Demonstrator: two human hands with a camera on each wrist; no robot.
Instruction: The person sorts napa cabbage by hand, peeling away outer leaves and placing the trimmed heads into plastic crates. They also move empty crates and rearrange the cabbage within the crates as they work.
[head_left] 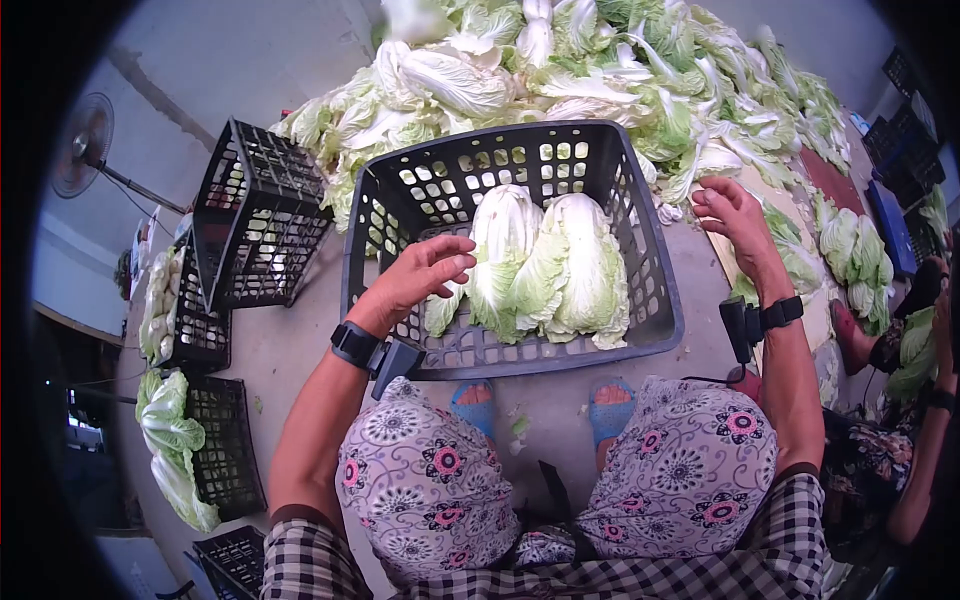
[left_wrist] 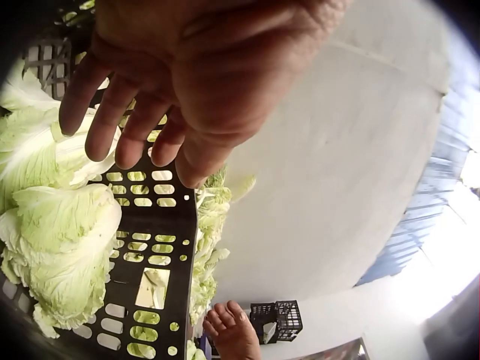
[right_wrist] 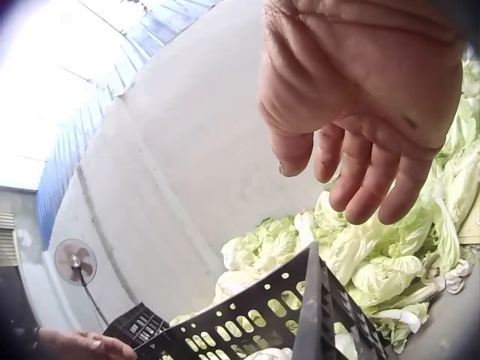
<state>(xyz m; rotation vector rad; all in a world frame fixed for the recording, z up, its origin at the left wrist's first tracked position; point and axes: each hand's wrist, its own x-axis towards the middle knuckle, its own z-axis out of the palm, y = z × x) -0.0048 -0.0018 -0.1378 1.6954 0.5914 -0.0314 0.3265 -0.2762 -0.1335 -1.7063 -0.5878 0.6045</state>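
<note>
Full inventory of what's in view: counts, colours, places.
Crate: one, black, centre, before the person
Cabbages: at least two, pale green and white, inside the crate
Cabbage pile: uncountable, green and white, behind the crate
Other crates: several, black, left and far right
Blue container: one, blue, far right
Fan: one, brownish, upper left
Other person: one, dark floral clothing, right edge
Sandals: two, blue, on the floor
Trousers: one pair, purplish patterned, bottom centre
Sleeves: two, black-and-white checked, bottom
Left hand: one, bare, above the crate's left side
Right hand: one, bare, right of the crate
</note>
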